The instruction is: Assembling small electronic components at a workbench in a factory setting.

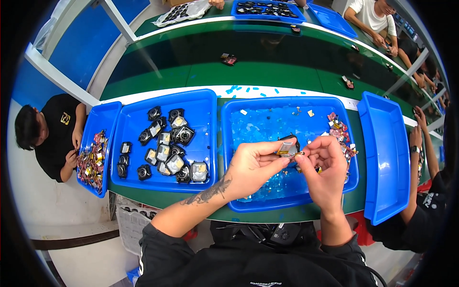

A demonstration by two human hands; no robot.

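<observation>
Above the middle blue tray (pixel 351 184), my left hand (pixel 253 167) grips an open black smartwatch case (pixel 289 147) between thumb and fingers. A silver, battery-like part shows inside it. My right hand (pixel 326 165) is closed in a pinch at the right edge of the case, on a small piece with reddish and yellow bits; its fingertips hide most of the piece. Blue film scraps (pixel 253 126) cover much of this tray, and a heap of small circuit boards (pixel 338 128) lies along its right side. In the blue tray (pixel 131 124) to the left sit several smartwatch cases (pixel 163 152).
A narrow blue tray (pixel 114 112) of small circuit parts (pixel 94 158) stands at far left, beside a person (pixel 60 124). Another blue tray (pixel 388 158) stands at right, close to a co-worker's arm (pixel 415 158). Beyond, a green conveyor belt (pixel 181 79) carries scattered parts.
</observation>
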